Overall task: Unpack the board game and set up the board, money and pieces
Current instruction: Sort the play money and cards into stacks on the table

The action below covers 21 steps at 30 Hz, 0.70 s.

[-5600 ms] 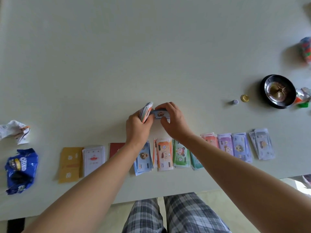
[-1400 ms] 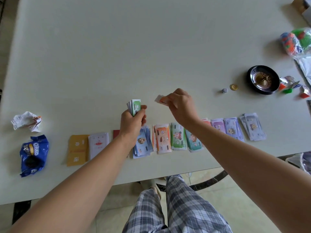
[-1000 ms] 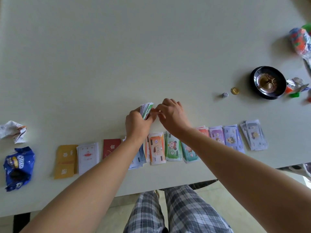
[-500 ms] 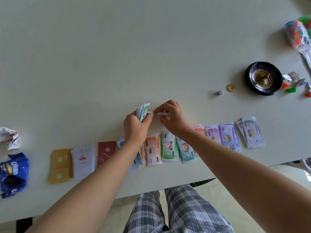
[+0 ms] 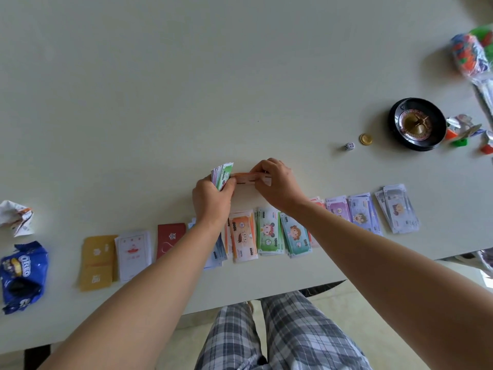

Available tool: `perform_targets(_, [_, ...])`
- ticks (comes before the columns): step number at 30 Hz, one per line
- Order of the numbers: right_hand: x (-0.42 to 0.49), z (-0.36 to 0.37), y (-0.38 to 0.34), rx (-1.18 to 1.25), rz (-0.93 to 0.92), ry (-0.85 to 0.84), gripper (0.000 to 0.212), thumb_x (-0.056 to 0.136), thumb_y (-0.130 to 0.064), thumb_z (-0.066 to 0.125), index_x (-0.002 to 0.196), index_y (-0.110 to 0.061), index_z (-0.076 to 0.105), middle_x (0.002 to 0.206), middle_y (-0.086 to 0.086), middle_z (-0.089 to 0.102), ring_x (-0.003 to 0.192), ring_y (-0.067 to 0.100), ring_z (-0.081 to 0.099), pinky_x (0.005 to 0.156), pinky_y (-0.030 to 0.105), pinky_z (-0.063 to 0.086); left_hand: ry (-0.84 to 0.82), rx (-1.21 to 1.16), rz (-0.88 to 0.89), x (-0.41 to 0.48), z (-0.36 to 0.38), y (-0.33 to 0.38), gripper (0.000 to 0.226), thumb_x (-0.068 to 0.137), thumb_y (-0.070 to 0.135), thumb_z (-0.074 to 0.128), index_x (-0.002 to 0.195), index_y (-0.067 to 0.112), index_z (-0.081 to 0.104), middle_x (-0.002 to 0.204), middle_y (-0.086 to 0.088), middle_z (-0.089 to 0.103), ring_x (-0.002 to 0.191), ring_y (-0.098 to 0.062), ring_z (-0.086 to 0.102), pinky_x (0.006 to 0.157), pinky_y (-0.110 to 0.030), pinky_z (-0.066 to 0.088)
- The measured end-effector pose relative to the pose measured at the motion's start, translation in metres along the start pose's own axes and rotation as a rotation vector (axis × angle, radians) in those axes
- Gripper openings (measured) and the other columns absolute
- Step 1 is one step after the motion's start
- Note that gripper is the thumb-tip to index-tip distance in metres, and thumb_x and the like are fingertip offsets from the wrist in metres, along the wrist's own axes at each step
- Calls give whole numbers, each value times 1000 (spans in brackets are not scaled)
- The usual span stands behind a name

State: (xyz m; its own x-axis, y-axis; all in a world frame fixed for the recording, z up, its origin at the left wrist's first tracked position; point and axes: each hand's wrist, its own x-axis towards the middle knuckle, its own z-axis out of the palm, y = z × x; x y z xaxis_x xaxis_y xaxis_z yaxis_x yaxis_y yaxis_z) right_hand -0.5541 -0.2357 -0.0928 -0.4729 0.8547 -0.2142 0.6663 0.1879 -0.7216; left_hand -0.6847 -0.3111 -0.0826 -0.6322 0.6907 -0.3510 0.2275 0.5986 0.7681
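Orange is the colour of the note I am drawing off the unsorted stack, so I judge it belongs on the orange pile, which lies on the table just nearer to me than my two hands. My left hand is clenched round the stack and holds it on edge just beyond the orange pile. My right hand pinches the note's right end between thumb and fingertips, while the note's left end touches the stack. To do this well, I think the left thumb should ease just enough for a single note to slide free. I would also feel with the right fingers that no second note clings to it, since this paper looks thin and slick. The note should then come back toward me and be laid flat and square on the orange pile, the same way round as those beneath. It must not land on the green pile just to the right of the orange pile, almost touching it. The piles are loosely fanned, so a careless drop could push one into the next; setting it down and then letting go seems safer. No board is in view, and the bag of pieces lies far to the right of and beyond the orange pile, so I judge much remains.
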Motion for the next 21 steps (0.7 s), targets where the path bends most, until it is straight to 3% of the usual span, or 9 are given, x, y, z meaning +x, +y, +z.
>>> perform_targets(3, [0, -7, -5, -12, -54, 30, 12, 84, -24, 65, 94, -19, 69, 93, -4, 58, 92, 14, 48, 86, 36, 38, -17, 44, 88, 3, -8, 3, 30, 87, 27, 69, 73, 0, 67, 67, -13, 66, 63, -30, 61, 56, -38, 48])
perform_targets(6, [0, -18, -18, -26, -127, 40, 13, 82, -25, 71, 92, -18, 70, 86, -7, 58, 79, 10, 48, 73, 28, 38, -78, 67, 182, 4, -20, 9, 24, 87, 28, 70, 74, 8, 70, 68, -8, 68, 66, -28, 65, 59, -36, 50])
perform_targets(8, [-2, -24, -32, -65, -135, -46, 10, 83, -22, 70, 90, -15, 70, 77, -7, 60, 66, 6, 48, 65, 24, 39, -118, 87, 231, 3, -27, 11, 25, 85, 30, 71, 72, 9, 69, 65, -8, 68, 65, -30, 65, 58, -37, 49])
perform_targets(11, [-10, -32, -56, -123, -35, -157, 12, 84, -26, 70, 86, -14, 71, 76, -2, 66, 66, 11, 57, 63, 27, 49, -158, 70, 237, -3, -39, 10, 27, 83, 31, 73, 77, 5, 72, 66, -11, 68, 64, -31, 65, 61, -39, 52])
perform_targets(13, [-16, -36, -64, -31, 123, -204, 9, 82, -25, 73, 81, -17, 70, 76, -1, 67, 68, 12, 59, 62, 27, 51, -179, -46, 151, -10, -47, 9, 23, 84, 27, 73, 83, 4, 71, 69, -10, 69, 60, -24, 65, 61, -33, 53])
perform_targets(17, [-44, -20, -55, 296, 498, -196, 9, 82, -12, 72, 77, -16, 66, 82, 6, 69, 64, 12, 54, 49, 20, 39, -245, -425, -138, -30, -63, -2, 10, 88, 16, 66, 85, 7, 65, 68, -6, 63, 57, -16, 59, 55, -28, 49])
perform_targets(21, [-82, 17, -42, 212, 576, -36, 18, 83, -12, 63, 69, -23, 61, 82, 7, 71, 64, 14, 58, 54, 27, 47, -323, -641, -355, -48, -71, -16, 16, 89, 7, 49, 93, 6, 64, 63, -6, 59, 52, -16, 56, 48, -23, 44])
